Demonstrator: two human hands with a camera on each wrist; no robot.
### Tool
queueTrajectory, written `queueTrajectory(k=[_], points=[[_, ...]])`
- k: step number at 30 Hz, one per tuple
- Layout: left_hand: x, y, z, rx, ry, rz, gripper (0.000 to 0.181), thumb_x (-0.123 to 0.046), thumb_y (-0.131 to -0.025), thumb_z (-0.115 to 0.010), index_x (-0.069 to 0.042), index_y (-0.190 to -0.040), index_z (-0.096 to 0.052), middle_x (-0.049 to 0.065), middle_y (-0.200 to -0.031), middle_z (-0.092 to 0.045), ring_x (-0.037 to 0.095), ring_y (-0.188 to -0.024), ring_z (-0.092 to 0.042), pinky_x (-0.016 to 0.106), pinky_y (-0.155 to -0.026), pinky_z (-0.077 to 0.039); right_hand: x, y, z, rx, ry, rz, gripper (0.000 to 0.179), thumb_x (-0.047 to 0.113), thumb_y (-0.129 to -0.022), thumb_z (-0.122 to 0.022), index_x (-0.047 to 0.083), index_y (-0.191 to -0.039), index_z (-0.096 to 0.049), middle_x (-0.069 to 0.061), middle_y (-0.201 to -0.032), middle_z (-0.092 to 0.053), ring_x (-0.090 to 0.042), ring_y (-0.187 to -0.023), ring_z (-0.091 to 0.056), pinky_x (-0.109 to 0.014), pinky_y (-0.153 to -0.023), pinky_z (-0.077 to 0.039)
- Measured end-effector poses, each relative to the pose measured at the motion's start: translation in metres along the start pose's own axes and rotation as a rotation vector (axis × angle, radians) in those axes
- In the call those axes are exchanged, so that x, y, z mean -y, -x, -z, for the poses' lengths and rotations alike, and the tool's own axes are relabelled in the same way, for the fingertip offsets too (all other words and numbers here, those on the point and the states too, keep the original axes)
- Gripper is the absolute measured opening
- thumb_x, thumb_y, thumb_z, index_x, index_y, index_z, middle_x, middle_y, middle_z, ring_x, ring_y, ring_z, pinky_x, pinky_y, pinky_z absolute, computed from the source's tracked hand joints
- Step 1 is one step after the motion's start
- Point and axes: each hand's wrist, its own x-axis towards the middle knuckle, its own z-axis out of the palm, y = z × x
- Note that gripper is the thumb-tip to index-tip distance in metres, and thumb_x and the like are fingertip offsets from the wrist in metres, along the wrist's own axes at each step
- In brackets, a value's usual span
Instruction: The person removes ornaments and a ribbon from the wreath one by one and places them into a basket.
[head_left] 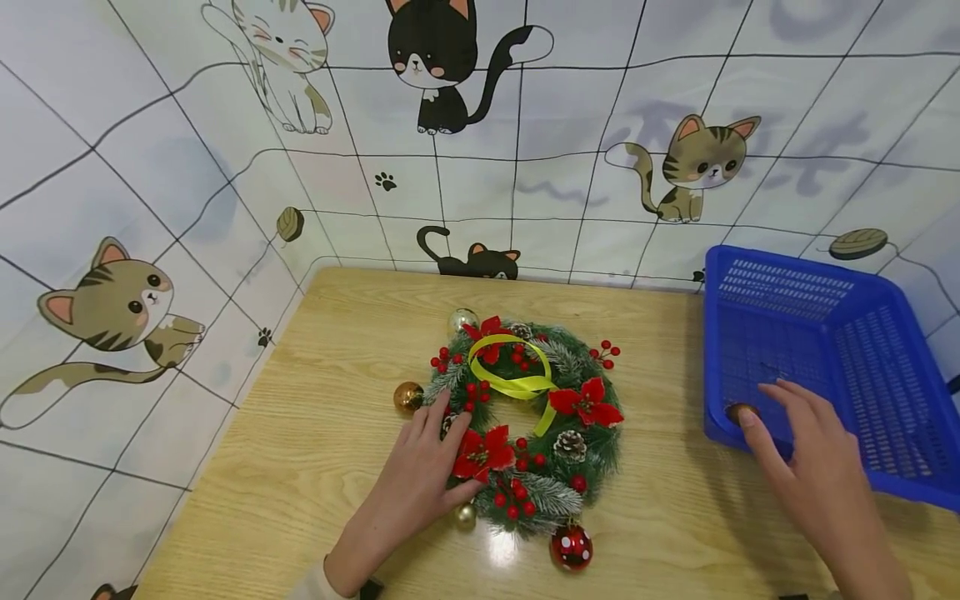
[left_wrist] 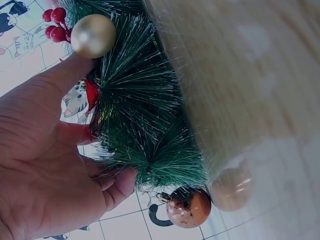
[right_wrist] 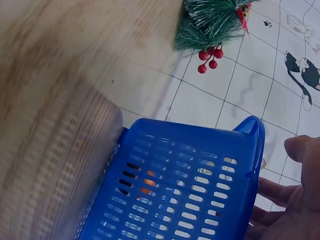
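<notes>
A green Christmas wreath (head_left: 551, 492) with red flowers, berries, pinecones and a loose yellow ribbon (head_left: 517, 387) lies on the table. My left hand (head_left: 420, 467) rests on its near left side, fingers spread over the greenery. Close to that thumb is a small gold ball (left_wrist: 93, 36). A copper ball (left_wrist: 189, 207) sits by the wreath's left edge. My right hand (head_left: 817, 454) reaches over the near left rim of a blue basket (head_left: 772, 260), fingers loosely bent and apart. Near its thumb, a brown ornament (head_left: 741, 412) shows inside the basket, partly hidden.
A red ball with white dots (head_left: 572, 547) lies at the wreath's near edge. Another pale, shiny ball (head_left: 463, 320) sits at its far left. The wooden table (head_left: 300, 467) meets a wall covering (head_left: 570, 108) printed with cats.
</notes>
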Motion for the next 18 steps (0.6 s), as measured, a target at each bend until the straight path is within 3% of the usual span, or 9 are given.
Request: queueTrajectory(k=[7, 18], points=[[-0.002, -0.001, 0.000, -0.006, -0.007, 0.005, 0.088, -0.056, -0.086, -0.091, -0.001, -0.148, -0.060, 0.035, -0.161, -0.042, 0.050, -0.135, -0.053, 0.061, -0.108, -0.049, 0.008, 0.003, -0.006, -0.039, -0.008, 0.030, 0.051, 0.023, -0.111, -0.066, -0.008, -0.149, -0.056, -0.034, -0.161, -0.042, -0.060, -0.147, -0.035, -0.086, -0.104, -0.020], [-0.004, -0.003, -0.002, -0.027, -0.016, -0.006, 0.088, -0.054, -0.086, -0.092, 0.001, -0.147, -0.060, 0.036, -0.159, -0.043, 0.049, -0.133, -0.053, 0.058, -0.107, -0.050, 0.023, 0.006, -0.020, -0.085, -0.048, 0.086, 0.044, 0.017, -0.107, -0.071, -0.006, -0.143, -0.061, -0.032, -0.158, -0.047, -0.062, -0.135, -0.045, -0.078, -0.094, -0.027]])
